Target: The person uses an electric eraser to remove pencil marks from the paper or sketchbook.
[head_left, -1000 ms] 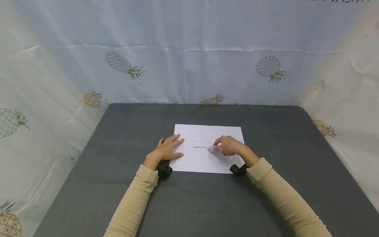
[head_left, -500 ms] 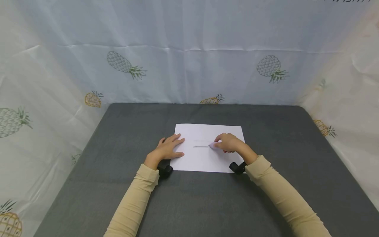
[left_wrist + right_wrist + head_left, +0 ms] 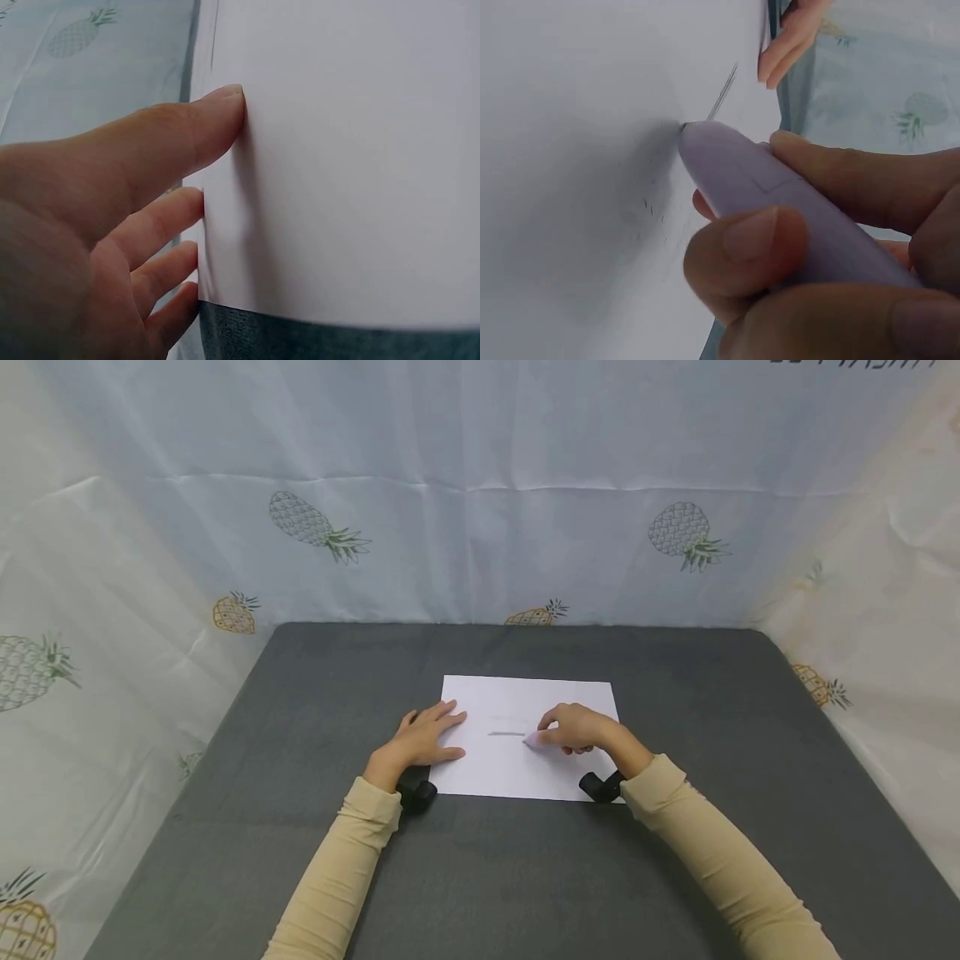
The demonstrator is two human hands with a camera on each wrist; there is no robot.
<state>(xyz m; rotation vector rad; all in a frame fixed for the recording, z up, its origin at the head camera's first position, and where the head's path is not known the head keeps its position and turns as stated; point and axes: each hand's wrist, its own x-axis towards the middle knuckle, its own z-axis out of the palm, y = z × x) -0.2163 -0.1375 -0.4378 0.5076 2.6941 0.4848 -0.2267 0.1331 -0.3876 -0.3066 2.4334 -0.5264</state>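
Observation:
In the head view a white sheet of paper point(image 3: 487, 777) lies on the dark table, with a short thin grey line point(image 3: 507, 733) across its middle. My left hand point(image 3: 422, 737) rests spread on the sheet's left edge; its thumb point(image 3: 217, 124) lies over the paper in the left wrist view. My right hand point(image 3: 581, 728) pinches a thick, light-purple pen-shaped tool that looks like an electric eraser point(image 3: 772, 187). Its small dark tip is at the paper, just below the line's right end. Small dark crumbs point(image 3: 651, 210) are scattered near the tip.
Under each wrist sits a black wrist-worn device, one at the left point(image 3: 417, 796) and one at the right point(image 3: 600, 787). The grey table point(image 3: 480, 877) extends around the sheet. Pale pineapple-print curtains point(image 3: 480, 543) enclose its back and sides.
Over the last half second the tool's tip has shifted from beside the line's right end to slightly nearer me and left. My left hand and the paper have stayed in place.

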